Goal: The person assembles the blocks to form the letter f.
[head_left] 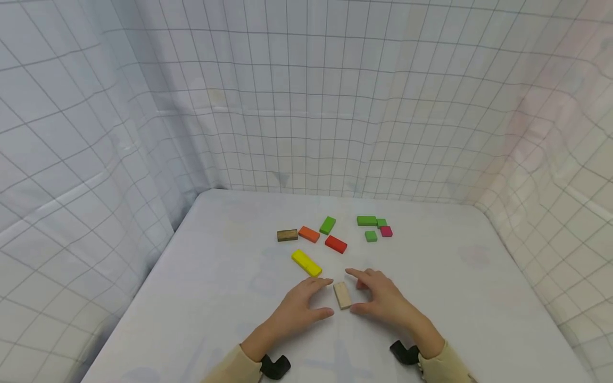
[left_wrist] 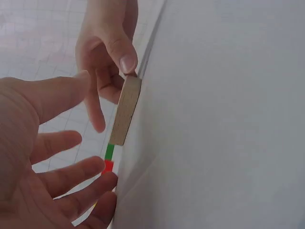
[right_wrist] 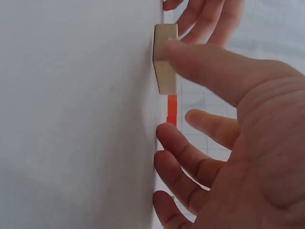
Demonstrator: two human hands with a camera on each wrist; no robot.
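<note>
A plain wooden block [head_left: 342,295] lies flat on the white table between my two hands. My left hand [head_left: 299,308] is on its left, fingers and thumb spread apart, with a gap to the block. On the other side is my right hand [head_left: 380,298], its thumb tip right at the block's near right corner and its index finger extended past the far end. Nothing is gripped by either hand. In the right wrist view the right thumb [right_wrist: 205,64] overlaps the wooden block [right_wrist: 165,59]. The left wrist view shows the wooden block [left_wrist: 126,109] edge-on.
Just beyond the left fingertips lies a yellow block [head_left: 306,263]. Farther back are a dark brown block [head_left: 287,235], an orange block [head_left: 309,234], a red block [head_left: 336,244], several green blocks [head_left: 366,221] and a crimson block [head_left: 386,231]. Grid-patterned curtains [head_left: 306,106] enclose the table.
</note>
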